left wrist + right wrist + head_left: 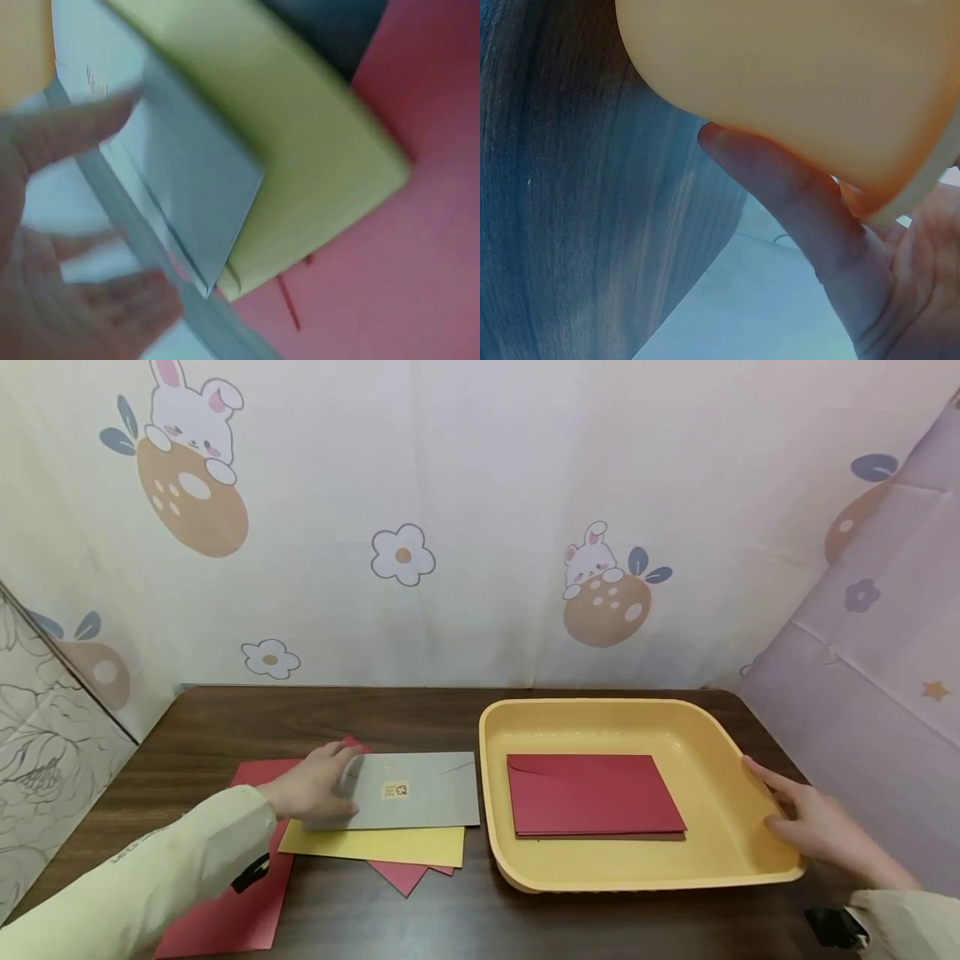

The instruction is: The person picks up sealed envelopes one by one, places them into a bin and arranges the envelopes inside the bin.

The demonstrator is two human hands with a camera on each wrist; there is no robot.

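My left hand (318,785) is over the left end of a grey envelope (427,789) that bears a small gold sticker. Thumb and fingers are spread apart in the left wrist view, near the grey envelope (199,172). Beneath it lies a yellow envelope (375,845), overlapping red ones. At the right, my right hand (817,827) holds the rim of a yellow plastic tray (731,802). One digit lies along the tray's outer wall (795,75) in the right wrist view. Inside the tray are stacked red envelopes (592,793), lying flat.
A large red envelope or sheet (247,893) lies at the left on the dark wooden table (420,718), partly under my left arm. A patterned curtain (480,568) hangs behind the table and along its sides.
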